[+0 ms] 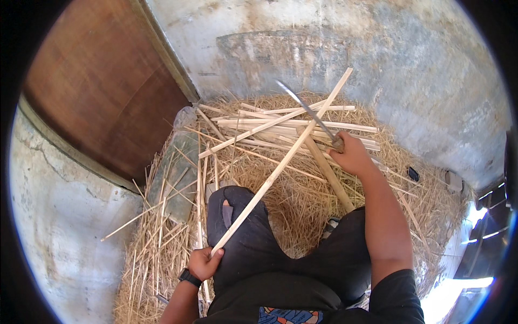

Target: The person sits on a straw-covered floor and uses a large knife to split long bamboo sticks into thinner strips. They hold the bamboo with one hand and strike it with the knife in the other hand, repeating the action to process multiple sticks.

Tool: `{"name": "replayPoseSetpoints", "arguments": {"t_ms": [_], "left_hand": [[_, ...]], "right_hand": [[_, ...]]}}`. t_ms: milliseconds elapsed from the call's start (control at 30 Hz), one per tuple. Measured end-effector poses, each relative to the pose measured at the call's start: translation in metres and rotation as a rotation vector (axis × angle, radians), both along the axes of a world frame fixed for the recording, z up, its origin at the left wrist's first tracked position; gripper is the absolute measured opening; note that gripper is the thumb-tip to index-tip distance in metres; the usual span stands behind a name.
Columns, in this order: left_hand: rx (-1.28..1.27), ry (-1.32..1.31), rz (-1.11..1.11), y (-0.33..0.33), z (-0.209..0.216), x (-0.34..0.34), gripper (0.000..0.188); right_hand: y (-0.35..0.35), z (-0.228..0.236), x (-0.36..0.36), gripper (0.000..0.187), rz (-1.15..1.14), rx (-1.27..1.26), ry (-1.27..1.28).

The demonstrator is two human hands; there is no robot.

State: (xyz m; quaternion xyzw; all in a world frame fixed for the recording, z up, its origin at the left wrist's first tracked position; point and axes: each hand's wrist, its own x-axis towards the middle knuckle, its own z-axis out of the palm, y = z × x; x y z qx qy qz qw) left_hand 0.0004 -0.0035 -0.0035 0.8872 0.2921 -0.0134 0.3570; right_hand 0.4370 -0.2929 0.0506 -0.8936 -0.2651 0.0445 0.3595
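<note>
My left hand [203,263], with a dark watch at the wrist, is closed round the near end of a long pale bamboo strip [264,186]. The strip slants away over my left thigh to the far right, its far end raised toward the wall. In my right hand [352,155] is a long-bladed knife [295,98], gripped by its handle, the blade pointing far left. Blade and strip cross in view; whether they touch I cannot tell. Below the crossing, a thicker bamboo pole [333,177] leans between my right knee and the pile of cut strips [356,128].
Straw [291,216] covers the floor around my legs. Thin slivers lie over a grey slab [182,178] at the left. A brown door [108,81] and a stained wall [377,48] close off the far side. A small black object [413,174] lies at the right.
</note>
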Motion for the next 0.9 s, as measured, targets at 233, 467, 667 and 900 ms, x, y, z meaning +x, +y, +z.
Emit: {"name": "replayPoseSetpoints", "arguments": {"t_ms": [233,467,667,900], "left_hand": [[-0.033,-0.019,0.018,-0.002,0.004,0.001,0.054],[-0.255,-0.004,0.003,0.013,-0.007,-0.004,0.054],[-0.323,0.044,-0.014,0.014,0.005,0.001,0.051],[-0.468,-0.001,-0.018,0.019,0.000,0.000,0.053]], "right_hand": [[0.018,0.008,-0.026,0.037,0.260,-0.063,-0.069],[0.009,0.027,-0.019,0.038,0.252,-0.045,-0.776],[0.011,0.035,-0.032,0.048,0.119,-0.204,-0.336],[0.017,0.021,-0.041,0.046,0.398,-0.009,-0.295]]}}
